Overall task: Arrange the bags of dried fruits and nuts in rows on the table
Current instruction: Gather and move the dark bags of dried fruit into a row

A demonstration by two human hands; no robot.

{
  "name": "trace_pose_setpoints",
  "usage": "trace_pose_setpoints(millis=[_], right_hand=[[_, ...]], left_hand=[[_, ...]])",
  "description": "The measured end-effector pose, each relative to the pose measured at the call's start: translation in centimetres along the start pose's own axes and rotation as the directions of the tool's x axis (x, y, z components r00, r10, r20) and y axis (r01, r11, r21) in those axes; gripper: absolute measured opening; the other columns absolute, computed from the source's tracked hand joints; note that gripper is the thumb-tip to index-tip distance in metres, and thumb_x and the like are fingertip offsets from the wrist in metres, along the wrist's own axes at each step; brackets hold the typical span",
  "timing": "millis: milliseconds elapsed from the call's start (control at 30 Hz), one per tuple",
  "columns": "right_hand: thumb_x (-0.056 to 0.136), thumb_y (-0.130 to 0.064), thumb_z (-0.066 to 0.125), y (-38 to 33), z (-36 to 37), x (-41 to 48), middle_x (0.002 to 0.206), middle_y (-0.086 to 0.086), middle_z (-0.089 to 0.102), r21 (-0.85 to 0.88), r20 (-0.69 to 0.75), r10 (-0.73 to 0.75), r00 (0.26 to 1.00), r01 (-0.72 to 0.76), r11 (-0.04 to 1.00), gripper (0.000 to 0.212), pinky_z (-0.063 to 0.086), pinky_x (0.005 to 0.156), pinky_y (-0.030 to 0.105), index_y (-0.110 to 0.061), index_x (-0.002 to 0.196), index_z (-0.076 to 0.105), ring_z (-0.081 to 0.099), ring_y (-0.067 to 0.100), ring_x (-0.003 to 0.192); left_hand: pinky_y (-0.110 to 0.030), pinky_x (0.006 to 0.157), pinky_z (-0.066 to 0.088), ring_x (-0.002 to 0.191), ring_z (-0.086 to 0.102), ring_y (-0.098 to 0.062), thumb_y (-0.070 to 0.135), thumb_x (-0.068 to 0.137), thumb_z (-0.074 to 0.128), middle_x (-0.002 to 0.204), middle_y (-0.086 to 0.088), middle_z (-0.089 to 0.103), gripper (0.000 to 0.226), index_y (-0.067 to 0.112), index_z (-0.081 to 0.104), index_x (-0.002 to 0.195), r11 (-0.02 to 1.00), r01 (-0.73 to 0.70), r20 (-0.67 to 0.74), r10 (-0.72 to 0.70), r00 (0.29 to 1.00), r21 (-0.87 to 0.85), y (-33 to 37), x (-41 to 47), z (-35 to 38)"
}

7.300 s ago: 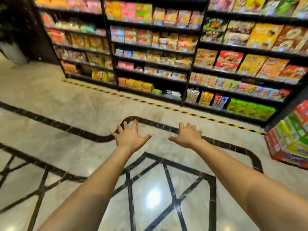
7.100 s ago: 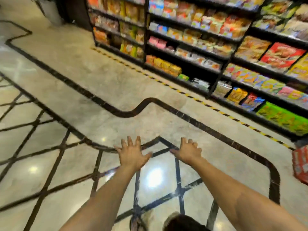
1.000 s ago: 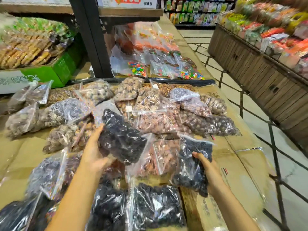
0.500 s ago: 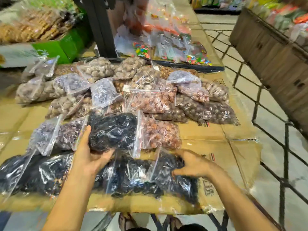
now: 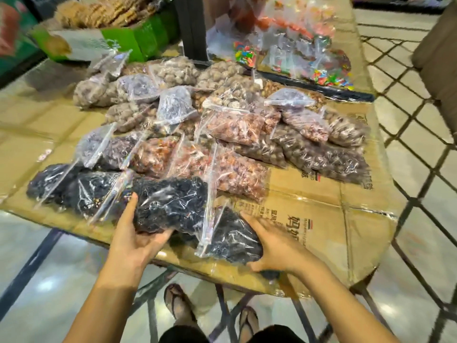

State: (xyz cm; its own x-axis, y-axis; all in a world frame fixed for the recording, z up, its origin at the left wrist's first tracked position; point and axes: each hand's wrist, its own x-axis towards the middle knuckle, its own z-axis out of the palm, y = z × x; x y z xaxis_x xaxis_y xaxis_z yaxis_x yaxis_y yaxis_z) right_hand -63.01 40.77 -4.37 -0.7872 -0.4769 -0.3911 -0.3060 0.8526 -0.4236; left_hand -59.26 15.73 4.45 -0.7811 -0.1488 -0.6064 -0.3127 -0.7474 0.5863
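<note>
Seen from above, two bare forearms reach forward over the near edge of a table (image 5: 321,219) covered in flattened cardboard. The left hand (image 5: 134,240) is turned palm up, fingers curled under and thumb pressed along the side of a clear bag of black dried fruit (image 5: 170,204), gripping it at the near edge of the table. The right hand (image 5: 277,246) lies palm down, fingers spread and wrapped around the right side of a second black-fruit bag (image 5: 230,236), which sits just beside the first and touches it.

More dark bags (image 5: 74,189) lie in a line to the left along the same edge. Behind them sits a row of reddish-brown nut bags (image 5: 235,174), and farther back a loose heap of pale nuts and purplish fruit — not in rows.

Printing on the cardboard shows large Chinese characters and a small striped emblem; the characters are too blurred to read. A green-and-white box (image 5: 99,43) stands at the far left, its writing unreadable.
</note>
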Motion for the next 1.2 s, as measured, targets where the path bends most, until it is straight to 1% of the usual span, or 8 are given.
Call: trace_pose_setpoints(millis=[133,267,400,500,633,733,833,1200], right_hand=[[0.061,-0.077,0.062,-3.5,-2.1,-0.7,0.157,-0.008,0.020,0.239,-0.051,0.022,0.998,-0.010,0.971,0.112,0.019,0.116,0.036,-0.041,0.149,0.003,0.022,0.016,0.143],[0.062,-0.068,0.063,-9.3,-2.8,0.8,0.128,-0.014,0.057,0.860,-0.180,0.187,0.966,0.062,0.506,0.077,0.044,0.103,0.031,-0.040,0.131,0.042,0.055,0.002,0.114],[0.068,-0.037,0.075,-15.8,-2.1,3.8,0.110,0.002,0.072,0.975,-0.083,0.211,0.974,0.035,0.221,0.055,0.052,0.086,0.028,-0.017,0.117,0.060,0.068,0.018,0.102],[0.077,-0.017,0.073,-20.6,-1.2,5.9,0.094,0.007,0.075,0.986,-0.142,0.222,0.965,0.118,0.115,0.019,0.056,0.081,0.035,-0.014,0.095,0.071,0.072,0.022,0.091],[0.068,-0.015,0.073,-26.5,0.0,8.7,0.068,0.002,0.067,0.983,-0.183,0.262,0.948,0.176,0.053,0.007,0.050,0.059,0.020,-0.014,0.065,0.068,0.067,0.012,0.065],[0.065,-0.022,0.077,-30.0,0.1,10.7,0.067,-0.002,0.066,0.987,-0.146,0.280,0.949,0.122,0.104,0.024,0.049,0.059,0.022,-0.010,0.076,0.060,0.066,0.010,0.064],[0.065,-0.023,0.084,-32.6,0.2,12.4,0.084,-0.006,0.072,0.967,-0.145,0.246,0.958,0.085,0.241,0.034,0.052,0.072,0.028,-0.017,0.092,0.065,0.068,0.016,0.085],[0.064,-0.061,0.064,-31.4,-1.5,18.1,0.131,0.002,0.054,0.807,-0.138,0.266,0.954,-0.048,0.589,0.078,0.045,0.091,0.027,-0.028,0.133,0.047,0.052,0.018,0.122]], left_hand=[[0.000,0.082,0.042,0.104,0.051,0.023,0.006,0.082,0.071,0.124,0.015,0.052,0.069,0.028,0.038,0.138,0.998,0.003,-0.034,-0.005,0.999,-0.055,0.0,1.7,-3.1],[-0.018,0.076,0.054,0.090,0.064,-0.010,-0.006,0.074,0.075,0.133,0.004,0.051,0.093,0.055,0.037,0.134,0.994,0.094,0.036,-0.096,0.995,0.046,0.4,3.3,-6.4],[-0.026,0.062,0.059,0.080,0.073,-0.011,0.019,0.095,0.057,0.116,-0.010,0.065,0.026,0.014,0.060,0.121,0.996,0.044,0.051,-0.048,0.998,0.076,4.4,2.1,-6.4],[-0.055,0.078,0.056,0.101,0.069,-0.033,0.035,0.084,0.064,0.116,-0.016,0.069,0.041,0.008,0.069,0.114,0.982,0.184,0.123,-0.187,0.975,0.035,9.5,3.5,-9.4],[-0.034,0.072,0.056,0.106,0.063,-0.013,0.054,0.049,0.085,0.124,0.003,0.065,0.080,0.034,0.061,0.122,0.847,-0.295,0.085,0.288,0.954,0.442,16.1,5.2,-14.9],[-0.035,0.111,0.026,0.143,0.023,-0.010,0.072,0.043,0.080,0.154,0.017,0.022,0.106,0.072,0.018,0.129,0.106,-0.639,0.524,0.479,0.704,0.762,21.1,5.8,-17.8],[-0.047,0.118,0.000,0.149,-0.006,-0.018,0.089,0.051,0.059,0.161,0.010,0.000,0.123,0.044,0.001,0.150,-0.626,-0.684,0.886,0.024,0.463,0.374,24.4,7.0,-18.8],[-0.042,0.091,0.045,0.110,0.054,-0.023,0.071,0.056,0.070,0.119,-0.001,0.055,0.096,0.029,0.038,0.136,-0.532,-0.735,0.870,0.007,0.493,0.421,28.5,13.0,-19.5]])
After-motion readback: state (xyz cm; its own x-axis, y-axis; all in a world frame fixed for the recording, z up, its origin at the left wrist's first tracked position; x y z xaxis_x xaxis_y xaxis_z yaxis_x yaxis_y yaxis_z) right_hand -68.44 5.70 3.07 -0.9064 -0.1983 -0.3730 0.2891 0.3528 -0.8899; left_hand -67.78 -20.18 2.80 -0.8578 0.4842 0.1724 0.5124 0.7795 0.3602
